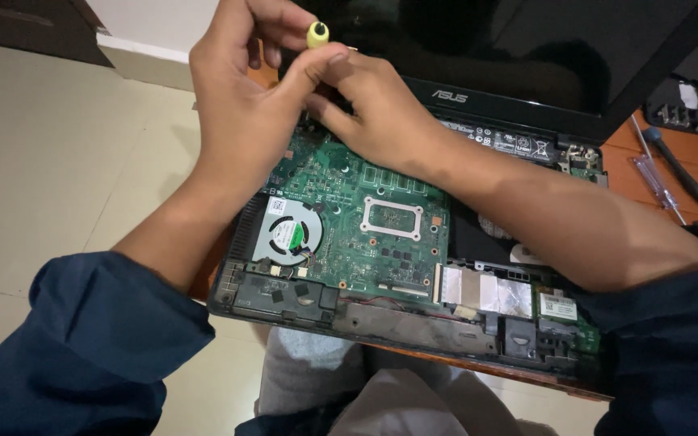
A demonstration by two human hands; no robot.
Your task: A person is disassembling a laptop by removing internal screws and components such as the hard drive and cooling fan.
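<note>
Green circuit board (365, 218) laid bare inside an opened laptop base (236, 303), round cooling fan (287, 234) at about eight o'clock on it. Left hand (244, 105) up at eleven o'clock of the board, fingers pinched around a yellow-capped screwdriver (317, 34), cap poking out above the thumb, shaft hidden behind the fingers. Right hand (381, 113) just beside it, touching at the knuckles, fingers curled down onto the board's top edge; whether gripping anything, cannot tell. Dark laptop screen (527, 48) tilted back at twelve o'clock. Silver foil patches (486, 289) at five o'clock of the board, small white-labelled card (557, 307) next to them. Over at three o'clock, on the orange-brown bench (648, 182), two more screwdrivers: one clear-handled (658, 182), one dark-handled (676, 165), lying side by side. Blue sleeves (82, 347) at both lower corners.
</note>
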